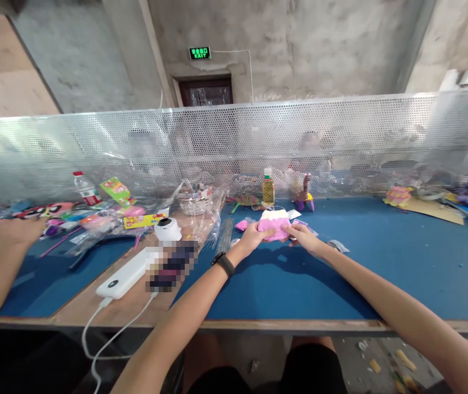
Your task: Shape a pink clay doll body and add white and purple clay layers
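Above the blue table mat (381, 262), both hands grip a soft-looking pink piece with a pale cream top (274, 225), like modelling clay. My left hand (253, 239), with a dark band at the wrist, is closed on its left side, thumb across the front. On its right side my right hand (304, 238) is closed too, thumb on the pink face. The fingers behind the piece are hidden. A small bright pink packet (242, 225) lies close to my left hand. Beside it is a bundle of thin wires (226, 234).
A yellow liquid bottle (267, 189) and a brown, yellow and purple figure (306, 196) stand before the perforated metal screen (340, 131). Left are a white power bank (125, 276) with cables and a white camera-like device (168, 230). A co-worker's arm (2, 262) reaches in.
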Available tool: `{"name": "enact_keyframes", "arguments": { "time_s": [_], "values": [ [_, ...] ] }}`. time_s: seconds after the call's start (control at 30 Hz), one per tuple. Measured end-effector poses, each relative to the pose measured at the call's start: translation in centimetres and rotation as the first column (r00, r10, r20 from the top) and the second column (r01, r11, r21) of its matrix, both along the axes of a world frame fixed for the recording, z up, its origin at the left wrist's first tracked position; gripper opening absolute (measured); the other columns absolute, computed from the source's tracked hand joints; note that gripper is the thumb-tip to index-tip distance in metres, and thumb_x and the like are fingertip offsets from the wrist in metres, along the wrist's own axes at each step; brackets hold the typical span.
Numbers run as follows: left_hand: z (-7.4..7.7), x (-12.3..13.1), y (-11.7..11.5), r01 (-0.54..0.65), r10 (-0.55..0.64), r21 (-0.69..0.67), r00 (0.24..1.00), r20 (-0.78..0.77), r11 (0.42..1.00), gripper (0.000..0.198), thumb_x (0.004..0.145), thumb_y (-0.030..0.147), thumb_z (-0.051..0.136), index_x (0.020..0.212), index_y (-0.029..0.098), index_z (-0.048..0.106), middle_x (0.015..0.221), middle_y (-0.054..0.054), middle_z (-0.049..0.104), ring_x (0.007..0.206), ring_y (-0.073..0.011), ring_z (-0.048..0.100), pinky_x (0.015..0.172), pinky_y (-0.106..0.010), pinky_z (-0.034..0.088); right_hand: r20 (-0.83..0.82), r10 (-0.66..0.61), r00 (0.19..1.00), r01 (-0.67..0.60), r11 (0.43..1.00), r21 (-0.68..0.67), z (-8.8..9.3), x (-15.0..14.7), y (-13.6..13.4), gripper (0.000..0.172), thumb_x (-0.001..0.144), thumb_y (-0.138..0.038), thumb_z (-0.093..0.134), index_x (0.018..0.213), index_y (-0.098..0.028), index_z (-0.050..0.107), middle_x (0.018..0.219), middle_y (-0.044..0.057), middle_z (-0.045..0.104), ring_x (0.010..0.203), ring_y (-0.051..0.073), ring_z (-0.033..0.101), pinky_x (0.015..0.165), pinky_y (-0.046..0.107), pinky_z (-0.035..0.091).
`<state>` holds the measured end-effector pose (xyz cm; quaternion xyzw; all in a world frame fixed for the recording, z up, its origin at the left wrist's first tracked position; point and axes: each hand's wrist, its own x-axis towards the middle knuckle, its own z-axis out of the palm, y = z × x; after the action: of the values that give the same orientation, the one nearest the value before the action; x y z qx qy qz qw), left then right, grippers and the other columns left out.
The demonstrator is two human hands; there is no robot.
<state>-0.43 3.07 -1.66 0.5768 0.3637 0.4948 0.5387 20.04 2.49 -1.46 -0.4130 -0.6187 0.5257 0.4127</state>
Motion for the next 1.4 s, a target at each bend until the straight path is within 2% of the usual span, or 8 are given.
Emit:
{"name": "enact_keyframes", "arguments": {
  "time_s": [0.17,0.3,0.47,0.67,0.9,1.03,1.17,1.4],
  "values": [
    [0.16,-0.05,-0.11,-0.01,0.01,-0.04,1.0,-0.004,0.999,0.055,0.057,0.041,0.093,0.097,0.01,0.07,0.09,-0.009,0.072,0.072,-0.0166,0.066,0.067,-0.03,0.057,-0.011,0.013,1.0,-0.012,1.0,0.01,-0.23,0.23,0.13,0.041,0.069,-0.057,0.082,0.082,-0.019,0.071,0.084,0.005,0.075,0.077,0.018,0.071,0.05,0.017,0.05],
    [0.48,-0.43,-0.07,0.108,-0.108,-0.101,0.994,0.008,0.989,0.05,0.073,0.048,0.083,0.104,0.011,0.07,0.096,-0.011,0.072,0.083,-0.0203,0.07,0.072,-0.032,0.061,0.026,-0.066,0.998,0.063,0.993,0.098,-0.06,0.2,0.21,0.041,0.067,-0.054,0.083,0.084,-0.018,0.072,0.077,0.003,0.074,0.073,0.017,0.069,0.048,0.017,0.046],
    [0.9,-0.46,-0.03,0.14,-0.117,-0.204,0.986,0.119,0.969,0.053,0.086,0.06,0.065,0.107,0.012,0.069,0.099,-0.013,0.072,0.086,-0.0209,0.071,0.072,-0.032,0.062,0.015,-0.118,0.993,0.116,0.991,0.064,0.28,0.29,0.17,0.042,0.066,-0.053,0.084,0.084,-0.018,0.072,0.078,0.004,0.074,0.073,0.017,0.07,0.048,0.017,0.046],
    [0.56,-0.63,0.05,0.126,-0.122,-0.071,0.991,0.056,0.989,0.055,0.083,0.064,0.065,0.097,0.011,0.069,0.091,-0.009,0.069,0.089,-0.0177,0.067,0.082,-0.035,0.061,-0.029,-0.124,0.992,0.124,0.992,0.003,0.15,0.21,0.06,0.043,0.071,-0.059,0.079,0.086,-0.019,0.071,0.092,0.008,0.076,0.076,0.019,0.072,0.048,0.018,0.048],
    [0.6,-0.4,-0.18,0.084,-0.086,-0.058,0.995,-0.041,0.995,0.052,0.08,0.06,0.072,0.096,0.01,0.07,0.089,-0.009,0.07,0.083,-0.0192,0.069,0.072,-0.032,0.061,0.018,-0.146,0.989,0.144,0.985,0.096,0.24,0.17,-0.06,0.047,0.068,-0.061,0.08,0.086,-0.018,0.073,0.074,0.004,0.073,0.072,0.018,0.07,0.048,0.018,0.045],
    [0.7,-0.28,-0.28,0.066,-0.069,-0.031,0.995,-0.078,0.997,0.045,0.077,0.048,0.079,0.101,0.01,0.072,0.094,-0.012,0.074,0.081,-0.02,0.071,0.072,-0.031,0.06,-0.02,-0.139,0.99,0.14,0.99,0.037,0.23,0.21,-0.01,0.046,0.071,-0.061,0.078,0.09,-0.02,0.073,0.087,0.006,0.076,0.075,0.018,0.072,0.047,0.017,0.046],
    [0.74,-0.42,-0.08,0.066,-0.067,-0.012,0.992,-0.103,0.998,0.045,0.074,0.048,0.081,0.098,0.011,0.073,0.093,-0.011,0.076,0.081,-0.022,0.072,0.073,-0.032,0.059,-0.018,-0.119,0.993,0.118,0.992,-0.033,-0.06,0.08,0.1,0.042,0.074,-0.06,0.076,0.088,-0.021,0.073,0.096,0.007,0.076,0.076,0.019,0.072,0.046,0.018,0.048],
    [0.4,-0.24,-0.16,0.079,-0.085,-0.06,0.99,-0.11,0.995,0.048,0.075,0.054,0.079,0.096,0.012,0.073,0.09,-0.011,0.075,0.078,-0.0224,0.072,0.07,-0.032,0.058,0.046,-0.163,0.985,0.158,0.982,0.101,-0.26,0.11,0.22,0.044,0.068,-0.061,0.079,0.076,-0.019,0.071,0.073,0.004,0.073,0.069,0.018,0.069,0.047,0.019,0.046]
  ]
}}
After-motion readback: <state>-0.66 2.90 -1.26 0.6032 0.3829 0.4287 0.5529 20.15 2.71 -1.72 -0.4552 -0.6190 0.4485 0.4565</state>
